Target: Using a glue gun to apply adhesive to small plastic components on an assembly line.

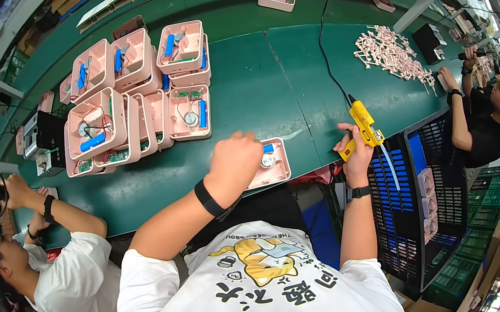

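My right hand (pixel 359 154) is wrapped around the handle of a yellow glue gun (pixel 363 124). A pale glue stick (pixel 390 167) hangs out of the gun's back end, and its nozzle points up and away from me. Just in front of me lies an open pink plastic case (pixel 280 170) with a blue battery and a round silvery part inside. Over the left side of that case my left hand (pixel 237 159) is closed, its fingers bent inward. Whatever those fingers grip, if anything, is hidden behind the hand.
Stacks of pink cases (pixel 96 122) with batteries and wires stand at the left. A pile of small pink parts (pixel 390 54) lies at the right. The gun's black cable (pixel 326 53) crosses the green table (pixel 247 81). A black crate (pixel 449 200) stands right. Co-workers sit on both sides.
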`<state>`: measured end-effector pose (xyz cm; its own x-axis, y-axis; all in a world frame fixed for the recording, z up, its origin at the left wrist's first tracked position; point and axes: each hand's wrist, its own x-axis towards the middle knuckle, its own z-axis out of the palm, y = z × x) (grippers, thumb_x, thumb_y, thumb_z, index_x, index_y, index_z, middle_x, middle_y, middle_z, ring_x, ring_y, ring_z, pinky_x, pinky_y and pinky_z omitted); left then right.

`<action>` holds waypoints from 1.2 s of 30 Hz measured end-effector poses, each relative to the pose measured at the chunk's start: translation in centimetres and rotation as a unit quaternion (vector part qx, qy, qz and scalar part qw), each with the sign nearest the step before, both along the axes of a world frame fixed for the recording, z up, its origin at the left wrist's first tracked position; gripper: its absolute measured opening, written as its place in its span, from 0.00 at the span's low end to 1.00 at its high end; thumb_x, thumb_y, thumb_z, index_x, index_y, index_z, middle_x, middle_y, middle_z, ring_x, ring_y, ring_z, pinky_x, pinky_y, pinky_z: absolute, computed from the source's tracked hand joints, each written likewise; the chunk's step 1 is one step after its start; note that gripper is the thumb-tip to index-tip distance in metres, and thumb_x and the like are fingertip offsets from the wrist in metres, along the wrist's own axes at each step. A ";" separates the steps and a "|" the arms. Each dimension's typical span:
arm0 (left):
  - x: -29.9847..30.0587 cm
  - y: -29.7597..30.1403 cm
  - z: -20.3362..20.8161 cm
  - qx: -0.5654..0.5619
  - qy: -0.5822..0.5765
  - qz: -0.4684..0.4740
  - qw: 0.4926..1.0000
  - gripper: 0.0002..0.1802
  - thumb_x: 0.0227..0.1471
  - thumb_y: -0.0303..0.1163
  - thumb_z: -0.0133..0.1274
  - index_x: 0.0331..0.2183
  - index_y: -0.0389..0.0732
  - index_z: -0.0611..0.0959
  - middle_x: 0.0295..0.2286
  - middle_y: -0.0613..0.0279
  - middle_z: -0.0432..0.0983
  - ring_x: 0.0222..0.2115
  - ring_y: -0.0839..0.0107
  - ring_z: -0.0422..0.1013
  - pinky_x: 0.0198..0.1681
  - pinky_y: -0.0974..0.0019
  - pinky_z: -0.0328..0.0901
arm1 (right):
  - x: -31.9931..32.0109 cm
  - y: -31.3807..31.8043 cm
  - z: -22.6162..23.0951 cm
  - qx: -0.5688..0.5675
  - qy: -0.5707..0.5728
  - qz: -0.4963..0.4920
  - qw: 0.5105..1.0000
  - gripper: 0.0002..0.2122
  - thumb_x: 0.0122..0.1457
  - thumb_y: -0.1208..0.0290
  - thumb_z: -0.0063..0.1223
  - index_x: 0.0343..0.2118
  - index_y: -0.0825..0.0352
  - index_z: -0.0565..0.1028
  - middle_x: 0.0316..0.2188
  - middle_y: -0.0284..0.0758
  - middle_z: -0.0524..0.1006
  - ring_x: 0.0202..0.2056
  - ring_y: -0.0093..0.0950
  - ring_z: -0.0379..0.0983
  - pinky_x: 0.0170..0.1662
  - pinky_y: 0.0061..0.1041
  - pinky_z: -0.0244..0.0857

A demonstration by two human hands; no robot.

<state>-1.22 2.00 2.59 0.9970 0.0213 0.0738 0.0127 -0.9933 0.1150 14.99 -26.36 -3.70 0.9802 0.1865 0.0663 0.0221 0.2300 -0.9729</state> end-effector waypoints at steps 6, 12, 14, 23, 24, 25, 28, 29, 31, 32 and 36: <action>-0.6 1.6 0.0 -0.034 -0.114 -0.090 0.989 0.08 0.49 0.32 0.67 0.32 0.39 0.87 0.44 0.59 0.86 0.47 0.60 0.81 0.42 0.59 0.78 | -0.8 0.1 0.5 0.001 0.002 -0.002 1.000 0.13 0.76 0.67 0.48 0.46 0.76 0.75 0.44 0.47 0.84 0.20 0.21 0.70 0.28 0.29 0.75; -2.3 1.9 -0.4 -0.398 -0.120 0.020 0.910 0.09 0.65 0.28 0.61 0.42 0.34 0.80 0.46 0.55 0.85 0.46 0.68 0.81 0.46 0.65 0.75 | -6.6 0.4 3.1 0.013 0.043 0.090 0.995 0.14 0.74 0.67 0.50 0.51 0.75 0.76 0.42 0.45 0.85 0.21 0.22 0.74 0.28 0.27 0.75; -2.7 1.6 -2.4 -0.479 -0.101 0.076 0.869 0.09 0.68 0.27 0.58 0.45 0.33 0.78 0.44 0.54 0.85 0.45 0.70 0.80 0.46 0.66 0.74 | -8.6 1.1 5.2 -0.104 0.080 0.205 0.970 0.13 0.73 0.68 0.54 0.52 0.72 0.78 0.37 0.40 0.86 0.21 0.20 0.76 0.27 0.24 0.74; -2.4 0.6 -7.4 -0.613 -0.209 0.114 0.753 0.13 0.73 0.28 0.52 0.50 0.35 0.68 0.37 0.55 0.83 0.36 0.75 0.77 0.40 0.67 0.72 | -11.0 6.4 8.9 -0.265 0.141 0.295 0.907 0.11 0.71 0.68 0.60 0.49 0.70 0.81 0.28 0.31 0.84 0.21 0.17 0.76 0.24 0.20 0.71; -2.4 0.6 -7.5 -0.611 -0.210 0.111 0.755 0.12 0.73 0.28 0.53 0.50 0.35 0.68 0.37 0.55 0.83 0.36 0.75 0.77 0.40 0.67 0.72 | -11.0 6.8 9.1 -0.283 0.132 0.293 0.904 0.11 0.71 0.68 0.60 0.49 0.70 0.81 0.27 0.30 0.83 0.21 0.17 0.76 0.23 0.20 0.70; -2.4 0.5 -7.6 -0.609 -0.212 0.109 0.757 0.12 0.72 0.28 0.53 0.50 0.35 0.69 0.37 0.55 0.83 0.36 0.74 0.77 0.40 0.67 0.72 | -11.0 7.1 9.2 -0.301 0.122 0.292 0.899 0.11 0.71 0.67 0.60 0.48 0.70 0.81 0.26 0.29 0.82 0.20 0.17 0.76 0.23 0.20 0.70; -2.5 0.5 -7.8 -0.613 -0.212 0.114 0.752 0.12 0.72 0.27 0.53 0.50 0.35 0.69 0.37 0.55 0.83 0.36 0.74 0.78 0.41 0.67 0.73 | -11.0 7.9 9.2 -0.330 0.084 0.290 0.894 0.11 0.71 0.67 0.60 0.48 0.70 0.81 0.25 0.28 0.80 0.19 0.16 0.74 0.22 0.19 0.69; -2.5 0.5 -7.8 -0.616 -0.212 0.114 0.750 0.12 0.72 0.27 0.54 0.50 0.35 0.69 0.37 0.55 0.83 0.36 0.73 0.78 0.41 0.67 0.73 | -11.1 8.1 9.2 -0.341 0.055 0.287 0.894 0.11 0.71 0.67 0.60 0.48 0.70 0.81 0.24 0.28 0.79 0.19 0.16 0.74 0.22 0.19 0.69; -2.5 0.6 -7.9 -0.615 -0.211 0.116 0.750 0.13 0.71 0.27 0.54 0.50 0.35 0.69 0.37 0.55 0.83 0.36 0.73 0.78 0.41 0.67 0.73 | -11.2 8.4 9.3 -0.352 0.026 0.283 0.892 0.11 0.71 0.67 0.60 0.47 0.70 0.81 0.23 0.27 0.79 0.18 0.16 0.73 0.21 0.19 0.69; -2.5 0.6 -8.0 -0.615 -0.210 0.118 0.751 0.13 0.71 0.27 0.54 0.50 0.35 0.69 0.37 0.55 0.83 0.36 0.73 0.78 0.41 0.66 0.73 | -11.2 8.4 9.3 -0.347 0.015 0.291 0.892 0.12 0.71 0.66 0.59 0.48 0.70 0.81 0.23 0.27 0.78 0.18 0.16 0.73 0.21 0.19 0.69; -2.6 0.7 -7.7 -0.614 -0.205 0.121 0.753 0.13 0.70 0.27 0.56 0.50 0.34 0.70 0.38 0.54 0.83 0.36 0.73 0.78 0.42 0.66 0.73 | -11.1 8.3 9.5 -0.336 0.018 0.312 0.888 0.13 0.71 0.66 0.59 0.50 0.70 0.81 0.23 0.26 0.78 0.18 0.16 0.73 0.21 0.19 0.69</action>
<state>-3.79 2.74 -5.07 0.8513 0.5024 0.1508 -0.1103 -0.1096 0.9878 3.86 -18.02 5.76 0.6705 0.6807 -0.2951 0.0601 -0.4463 -0.8929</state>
